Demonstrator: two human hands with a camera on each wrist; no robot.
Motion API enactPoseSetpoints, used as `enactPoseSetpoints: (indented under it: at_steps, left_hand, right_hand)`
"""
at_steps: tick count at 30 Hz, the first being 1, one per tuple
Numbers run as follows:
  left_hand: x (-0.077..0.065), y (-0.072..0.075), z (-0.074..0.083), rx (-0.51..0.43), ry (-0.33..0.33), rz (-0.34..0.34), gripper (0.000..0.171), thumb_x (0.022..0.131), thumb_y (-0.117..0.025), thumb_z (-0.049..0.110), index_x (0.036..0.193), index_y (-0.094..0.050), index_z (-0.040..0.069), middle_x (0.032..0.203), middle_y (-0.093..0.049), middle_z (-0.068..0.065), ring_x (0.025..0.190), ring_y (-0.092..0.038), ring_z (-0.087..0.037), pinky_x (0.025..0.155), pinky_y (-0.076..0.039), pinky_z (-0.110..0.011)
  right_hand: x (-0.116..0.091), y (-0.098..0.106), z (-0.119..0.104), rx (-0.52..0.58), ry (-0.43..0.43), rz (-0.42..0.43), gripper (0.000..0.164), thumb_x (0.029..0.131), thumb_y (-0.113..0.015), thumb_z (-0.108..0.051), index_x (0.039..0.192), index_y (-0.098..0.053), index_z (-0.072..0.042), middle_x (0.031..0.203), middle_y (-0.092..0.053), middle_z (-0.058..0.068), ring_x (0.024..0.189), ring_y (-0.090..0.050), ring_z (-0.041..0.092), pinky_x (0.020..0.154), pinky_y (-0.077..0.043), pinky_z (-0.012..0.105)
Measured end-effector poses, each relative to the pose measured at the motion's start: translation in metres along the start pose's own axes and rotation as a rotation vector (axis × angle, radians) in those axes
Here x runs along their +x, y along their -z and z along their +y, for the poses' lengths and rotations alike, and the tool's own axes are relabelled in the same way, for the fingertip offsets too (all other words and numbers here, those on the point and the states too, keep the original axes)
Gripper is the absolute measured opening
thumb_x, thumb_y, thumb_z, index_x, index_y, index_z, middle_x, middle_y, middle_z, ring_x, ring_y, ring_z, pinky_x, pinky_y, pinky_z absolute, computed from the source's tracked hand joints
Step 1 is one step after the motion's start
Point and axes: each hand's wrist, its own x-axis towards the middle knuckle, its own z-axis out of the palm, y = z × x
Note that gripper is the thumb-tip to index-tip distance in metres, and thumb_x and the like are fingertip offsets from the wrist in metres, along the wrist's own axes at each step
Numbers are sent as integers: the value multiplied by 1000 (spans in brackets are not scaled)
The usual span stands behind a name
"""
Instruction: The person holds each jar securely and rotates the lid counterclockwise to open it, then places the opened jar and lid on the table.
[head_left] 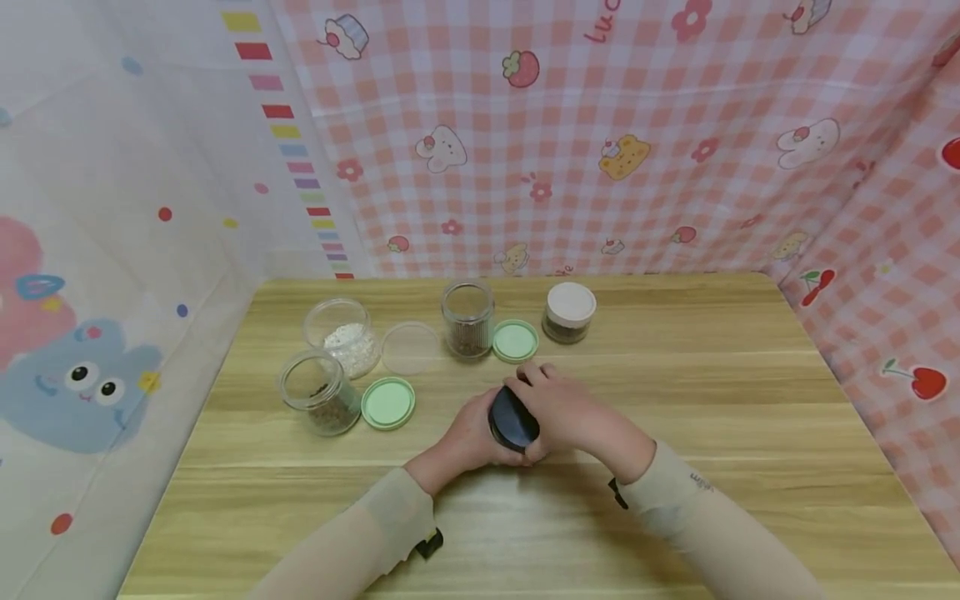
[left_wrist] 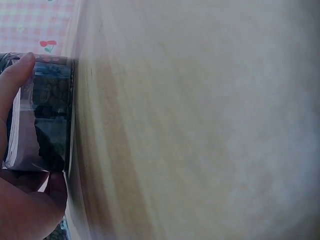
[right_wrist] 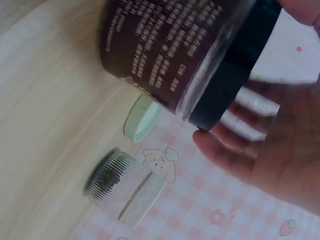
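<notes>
Before me on the wooden table is a jar with a dark printed label (right_wrist: 155, 50) and a black lid (head_left: 513, 419). Around its body curls my left hand (head_left: 474, 432), thumb and fingers on opposite sides in the left wrist view. My right hand (head_left: 564, 408) grips the black lid from above, its fingers along the lid's edge. The lid sits on the jar's mouth. Dark pieces show through the jar's wall (left_wrist: 52, 95) beside the label.
Behind to the left stand two lidless clear jars, one with white bits (head_left: 337, 303) and one with brown pieces (head_left: 298, 393). A ribbed jar (head_left: 468, 325), green lids (head_left: 387, 403) (head_left: 515, 341), a clear lid (head_left: 409, 347) and a white-lidded jar (head_left: 569, 310) lie farther along.
</notes>
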Motion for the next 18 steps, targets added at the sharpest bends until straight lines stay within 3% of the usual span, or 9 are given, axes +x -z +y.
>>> enactPoseSetpoints:
  at_steps: [3,7,9,14,16,18]
  left_hand:
    - [0,1,0,9,-8,-1,102,55,-90,41,141,-39,15,132,-55,-4,118,-53,-22,100,-44,-39]
    - [-1,0,-1,-22,-8,7,101,53,-92,39,138,-43,16,130,-57,-3,116,-54,-20,98,-45,-38]
    - [-1,0,-2,-31,-10,11,102,52,-92,39,138,-43,17,130,-57,-2,116,-54,-19,98,-44,-37]
    - [0,-1,-1,5,-29,18,106,52,-91,42,141,-39,15,133,-54,-3,119,-53,-20,100,-43,-37]
    - [0,-1,-2,8,-26,19,105,53,-91,41,140,-39,14,132,-55,-5,119,-53,-21,100,-44,-38]
    - [1,-1,-3,2,-28,21,103,53,-92,40,139,-41,14,130,-56,-4,117,-54,-20,99,-44,-37]
  right_hand:
    - [0,1,1,28,32,-23,98,63,-83,-50,143,-39,-13,141,-37,12,123,-39,31,94,-45,44]
    - [-1,0,1,39,-73,-14,100,67,-73,-64,142,-39,-7,133,-40,18,116,-42,33,91,-47,44]
    - [-1,0,1,33,-89,0,99,68,-73,-63,140,-40,-4,128,-43,18,112,-44,33,90,-48,43]
    - [-2,3,5,67,80,7,94,63,-85,-41,142,-41,-15,139,-40,10,121,-41,31,94,-45,43]
    - [-3,4,6,68,96,6,95,64,-83,-46,143,-39,-18,144,-37,10,124,-39,31,96,-44,45]
    - [-2,1,5,36,46,13,99,65,-79,-58,144,-37,-16,140,-38,13,121,-40,32,95,-45,45]
